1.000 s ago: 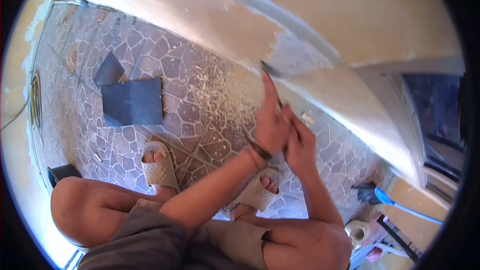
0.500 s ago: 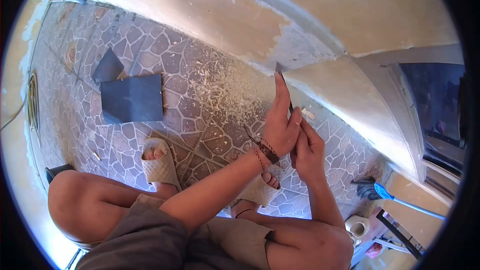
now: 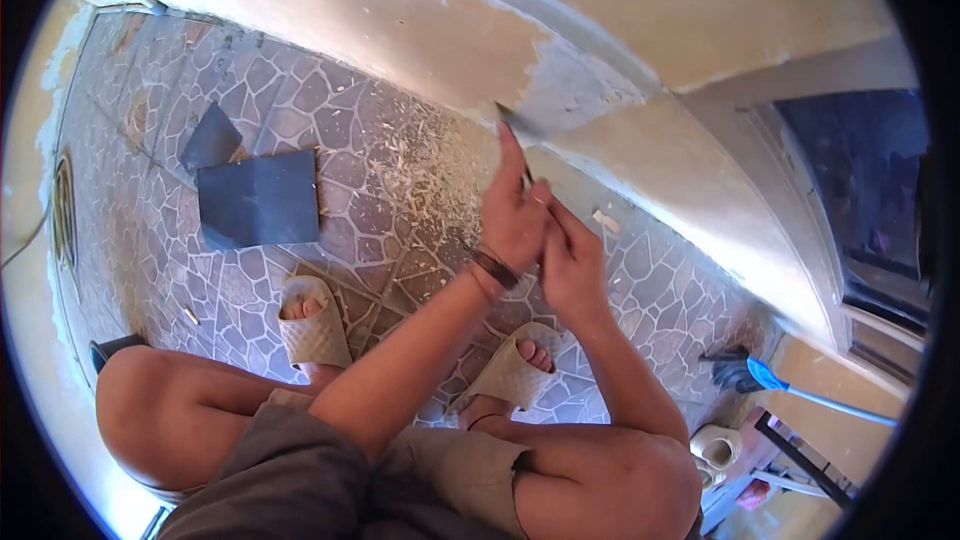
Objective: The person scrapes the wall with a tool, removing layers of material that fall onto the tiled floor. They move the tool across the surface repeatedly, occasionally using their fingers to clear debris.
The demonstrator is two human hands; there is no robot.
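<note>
A scraper [image 3: 527, 172] with a thin dark handle and a flat blade is in both my hands, its blade by the lower wall at the edge of a bare grey patch [image 3: 575, 85]. My left hand [image 3: 514, 225], with bracelets at the wrist, is closed along the scraper, one finger stretched toward the blade. Just behind it, my right hand [image 3: 575, 265] wraps around the handle end, which the fingers hide. The two hands touch each other. Yellowish paint [image 3: 440, 35] covers the wall left of the patch. Blade and hands are slightly blurred.
Pale flakes [image 3: 430, 165] litter the stone-patterned floor [image 3: 370, 265] below the wall. Dark flat sheets [image 3: 258, 198] lie to the left. A blue-handled brush [image 3: 765, 376] rests at the right, near a white pot [image 3: 716, 448]. A window [image 3: 865, 190] is at upper right.
Both hands and the scraper have moved left and slightly up along the wall. A pale chip on the floor right of the hands shows more fully. The view has shifted a little.
</note>
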